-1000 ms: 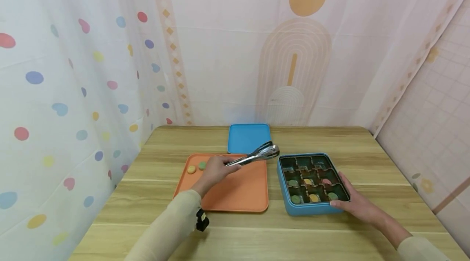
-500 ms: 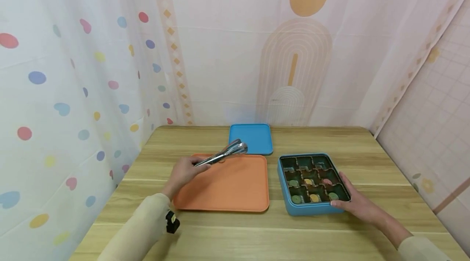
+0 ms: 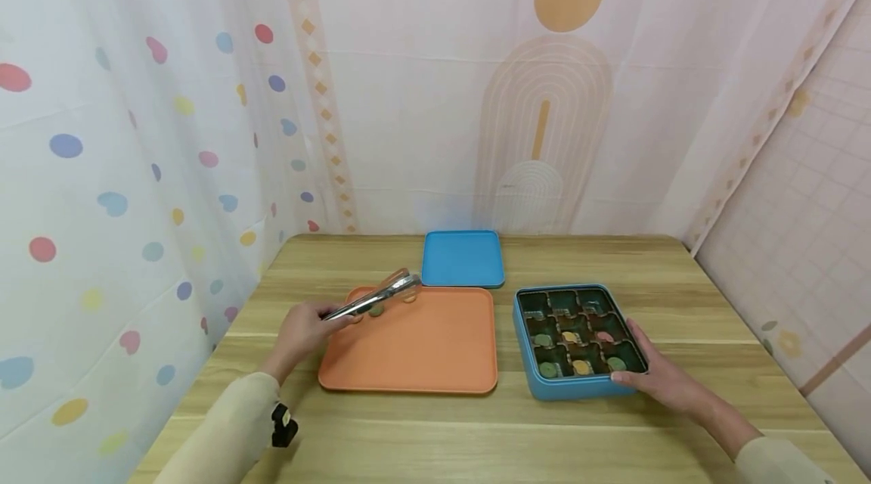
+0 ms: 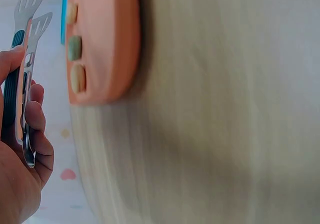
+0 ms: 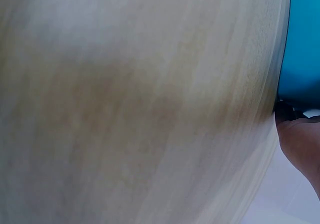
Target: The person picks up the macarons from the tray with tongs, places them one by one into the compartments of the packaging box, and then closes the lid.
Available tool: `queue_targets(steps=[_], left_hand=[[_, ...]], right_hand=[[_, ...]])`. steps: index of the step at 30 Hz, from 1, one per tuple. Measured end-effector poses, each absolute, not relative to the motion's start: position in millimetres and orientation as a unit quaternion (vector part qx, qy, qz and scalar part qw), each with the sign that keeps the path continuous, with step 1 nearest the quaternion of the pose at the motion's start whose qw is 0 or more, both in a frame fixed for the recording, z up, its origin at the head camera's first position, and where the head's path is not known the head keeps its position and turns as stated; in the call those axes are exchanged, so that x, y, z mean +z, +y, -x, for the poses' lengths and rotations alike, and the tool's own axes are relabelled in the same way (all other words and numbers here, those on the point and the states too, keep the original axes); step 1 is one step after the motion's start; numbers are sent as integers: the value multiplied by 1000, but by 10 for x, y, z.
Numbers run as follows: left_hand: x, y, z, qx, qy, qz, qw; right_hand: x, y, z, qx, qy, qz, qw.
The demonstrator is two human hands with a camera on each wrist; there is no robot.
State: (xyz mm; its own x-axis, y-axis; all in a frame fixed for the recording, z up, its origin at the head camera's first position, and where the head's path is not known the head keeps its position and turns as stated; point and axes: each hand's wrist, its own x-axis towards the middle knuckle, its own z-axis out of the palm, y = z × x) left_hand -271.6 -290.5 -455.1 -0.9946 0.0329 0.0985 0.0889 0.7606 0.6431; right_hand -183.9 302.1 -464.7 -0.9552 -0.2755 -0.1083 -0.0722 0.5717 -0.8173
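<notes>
My left hand (image 3: 305,333) holds metal serving tongs (image 3: 373,297) above the back left of an orange tray (image 3: 422,355). In the left wrist view, the thumb and fingers wrap the dark grips of the tongs (image 4: 24,79), whose slotted ends stand apart with nothing between them. Below lie a green cookie (image 4: 74,48) and two pale yellow cookies (image 4: 78,78) in a row on the tray. My right hand (image 3: 670,386) grips the front right corner of a blue box (image 3: 578,387), thumb at the front rim, fingers along the side. Small green, yellow and pink cookies sit in its dark divided insert (image 3: 590,354).
A smaller blue tray or lid (image 3: 463,259) lies behind the orange tray. Everything stands on a wooden table (image 3: 435,439), with patterned curtains (image 3: 422,91) behind and at both sides.
My left hand has moved left with the tongs, from over the orange tray's middle to its left edge, uncovering more of the tray. The right hand stays at the box.
</notes>
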Motion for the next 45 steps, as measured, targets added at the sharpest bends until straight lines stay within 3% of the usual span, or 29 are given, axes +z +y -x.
queue_targets(steps=[14,45], left_hand=[[-4603,-3060,2675,-311,-948,37,47],[-4684,-2903,2695,-302,-952,23,35]], right_hand=[[-4670,3024,1832,-459,876,90,121],[-4664,3029,1847,-467,871,90,125]])
